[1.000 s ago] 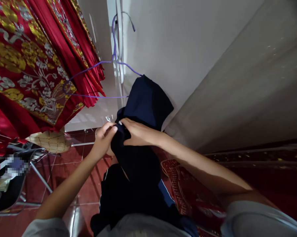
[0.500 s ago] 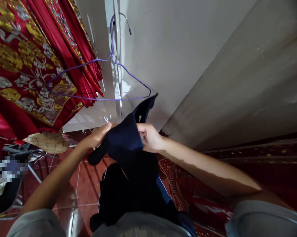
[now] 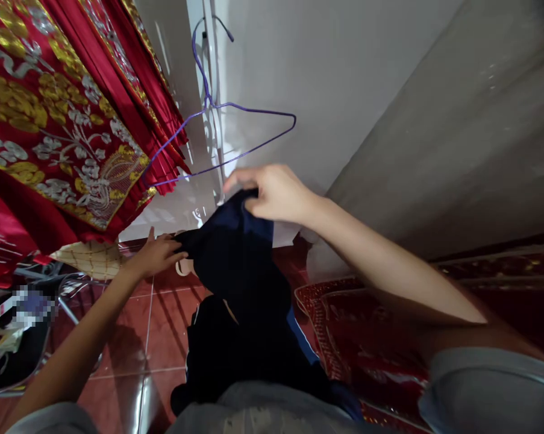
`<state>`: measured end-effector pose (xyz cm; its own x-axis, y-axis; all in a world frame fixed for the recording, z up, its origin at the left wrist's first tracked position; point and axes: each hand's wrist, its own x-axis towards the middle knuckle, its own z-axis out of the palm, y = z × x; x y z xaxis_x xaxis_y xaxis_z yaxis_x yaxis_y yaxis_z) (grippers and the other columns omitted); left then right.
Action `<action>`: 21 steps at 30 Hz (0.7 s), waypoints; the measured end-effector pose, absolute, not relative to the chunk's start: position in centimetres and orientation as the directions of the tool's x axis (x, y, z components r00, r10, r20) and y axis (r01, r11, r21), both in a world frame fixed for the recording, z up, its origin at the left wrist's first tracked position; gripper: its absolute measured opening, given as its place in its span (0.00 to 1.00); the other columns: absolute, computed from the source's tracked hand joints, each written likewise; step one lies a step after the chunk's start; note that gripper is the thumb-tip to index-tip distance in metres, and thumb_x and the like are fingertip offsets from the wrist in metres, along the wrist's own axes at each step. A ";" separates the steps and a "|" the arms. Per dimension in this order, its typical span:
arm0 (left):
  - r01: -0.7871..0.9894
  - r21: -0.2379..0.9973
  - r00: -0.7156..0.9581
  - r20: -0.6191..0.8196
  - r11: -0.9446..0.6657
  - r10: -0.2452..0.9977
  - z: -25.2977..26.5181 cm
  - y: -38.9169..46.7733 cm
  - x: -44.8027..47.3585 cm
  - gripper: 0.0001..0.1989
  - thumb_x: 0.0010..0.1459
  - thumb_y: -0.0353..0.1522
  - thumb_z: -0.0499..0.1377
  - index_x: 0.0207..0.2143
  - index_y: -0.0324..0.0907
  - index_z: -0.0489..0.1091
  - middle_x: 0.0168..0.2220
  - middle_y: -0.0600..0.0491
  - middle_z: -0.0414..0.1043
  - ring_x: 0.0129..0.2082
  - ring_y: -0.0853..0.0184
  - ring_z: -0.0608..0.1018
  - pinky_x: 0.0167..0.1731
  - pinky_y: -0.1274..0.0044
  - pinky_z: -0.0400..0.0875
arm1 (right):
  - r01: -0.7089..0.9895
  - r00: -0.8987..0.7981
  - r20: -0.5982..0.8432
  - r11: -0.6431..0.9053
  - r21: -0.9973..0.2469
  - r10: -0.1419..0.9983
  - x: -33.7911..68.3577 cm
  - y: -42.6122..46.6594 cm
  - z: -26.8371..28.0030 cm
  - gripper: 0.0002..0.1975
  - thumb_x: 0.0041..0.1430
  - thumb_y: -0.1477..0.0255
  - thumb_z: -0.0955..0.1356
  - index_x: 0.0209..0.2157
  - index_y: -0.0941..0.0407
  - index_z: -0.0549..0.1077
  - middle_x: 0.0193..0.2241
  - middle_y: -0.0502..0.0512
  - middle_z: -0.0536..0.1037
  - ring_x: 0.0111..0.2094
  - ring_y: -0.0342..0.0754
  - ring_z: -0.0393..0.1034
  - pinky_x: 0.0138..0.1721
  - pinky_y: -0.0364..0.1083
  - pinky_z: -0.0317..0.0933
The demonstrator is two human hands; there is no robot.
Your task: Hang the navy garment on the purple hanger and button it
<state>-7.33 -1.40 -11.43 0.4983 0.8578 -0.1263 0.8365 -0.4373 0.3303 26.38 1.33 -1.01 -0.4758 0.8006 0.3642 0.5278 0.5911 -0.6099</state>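
Note:
A dark navy cloth garment [image 3: 233,241] stretches between my hands above my dark trousers; its exact kind does not show. My left hand [image 3: 158,252] pinches its left corner, thumb raised. From the upper right, my right hand [image 3: 278,193] grips the top edge, the cloth between thumb and fingers. Just above, a purple wire hanger [image 3: 253,111] hangs tilted with nothing on it. The garment's lower part blends into my dark trousers [image 3: 249,355].
Red cloth with gold and silver embroidery [image 3: 64,120] hangs at the left. A black chair [image 3: 18,361] holding small items stands below it. A pale wall [image 3: 416,144] rises at the right, with a red patterned carpet [image 3: 371,343] beneath. Red tiles [image 3: 167,337] cover the floor.
My right hand has moved up with the garment's edge, and my left hand has shifted left, spreading the cloth. The hanger has swung, its right end higher.

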 end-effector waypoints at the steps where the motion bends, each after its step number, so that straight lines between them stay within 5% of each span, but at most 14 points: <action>1: 0.860 0.299 0.467 -0.138 -0.413 0.874 -11.6 -1.6 -7.8 0.12 0.63 0.42 0.59 0.35 0.44 0.76 0.36 0.47 0.78 0.53 0.47 0.74 0.67 0.45 0.31 | 0.562 -0.393 0.426 0.579 -0.590 0.815 26.4 3.2 -1.6 0.21 0.48 0.79 0.66 0.45 0.55 0.78 0.28 0.50 0.72 0.35 0.49 0.69 0.42 0.47 0.60; 3: 0.894 0.271 0.405 -0.150 -0.357 0.902 -11.5 -2.2 -8.3 0.08 0.62 0.38 0.59 0.33 0.44 0.75 0.35 0.47 0.77 0.47 0.48 0.77 0.66 0.45 0.40 | 0.542 -0.236 0.528 0.561 -0.625 0.816 26.3 7.2 -3.3 0.21 0.53 0.79 0.64 0.48 0.55 0.76 0.35 0.54 0.76 0.39 0.50 0.71 0.47 0.49 0.62; 6: 0.909 0.274 0.355 -0.118 -0.314 0.927 -10.3 -3.3 -8.0 0.11 0.62 0.38 0.58 0.29 0.44 0.72 0.29 0.48 0.75 0.38 0.52 0.78 0.62 0.51 0.55 | 0.466 -0.138 0.442 0.452 -0.761 0.886 26.4 11.7 -6.4 0.07 0.59 0.74 0.63 0.32 0.56 0.74 0.31 0.55 0.75 0.39 0.52 0.70 0.48 0.50 0.65; 9: 0.902 0.331 0.302 -0.026 -0.277 0.953 -8.4 -3.8 -7.6 0.17 0.65 0.42 0.54 0.26 0.44 0.69 0.28 0.48 0.73 0.31 0.57 0.76 0.50 0.64 0.69 | 0.486 0.009 0.363 0.313 -0.816 0.932 27.8 12.5 -8.0 0.18 0.60 0.68 0.65 0.18 0.54 0.58 0.19 0.50 0.61 0.27 0.46 0.61 0.36 0.48 0.64; 12: 0.846 0.481 0.230 0.058 -0.229 0.971 -6.9 -3.0 -7.7 0.21 0.65 0.47 0.53 0.25 0.44 0.68 0.26 0.49 0.71 0.28 0.60 0.74 0.37 0.71 0.70 | 0.545 0.105 0.412 0.294 -0.785 0.905 30.2 10.7 -7.1 0.23 0.55 0.68 0.70 0.17 0.53 0.53 0.17 0.47 0.52 0.22 0.42 0.52 0.26 0.45 0.56; 17: 0.565 0.754 0.199 0.270 -0.335 0.942 -4.7 -0.3 -5.5 0.16 0.59 0.46 0.63 0.31 0.43 0.76 0.39 0.47 0.79 0.47 0.53 0.78 0.55 0.67 0.70 | 0.578 0.150 0.337 0.195 -0.793 0.929 32.0 6.8 -4.2 0.22 0.51 0.72 0.70 0.17 0.53 0.52 0.15 0.45 0.51 0.19 0.38 0.48 0.19 0.44 0.43; 21: 0.389 0.719 0.194 0.547 -0.576 0.814 -1.4 1.3 -1.0 0.05 0.60 0.35 0.65 0.35 0.43 0.76 0.49 0.47 0.76 0.59 0.55 0.73 0.65 0.66 0.62 | 0.546 0.076 0.310 0.221 -0.808 0.948 30.6 5.1 -4.5 0.22 0.53 0.72 0.69 0.17 0.53 0.51 0.15 0.46 0.53 0.20 0.39 0.50 0.20 0.44 0.45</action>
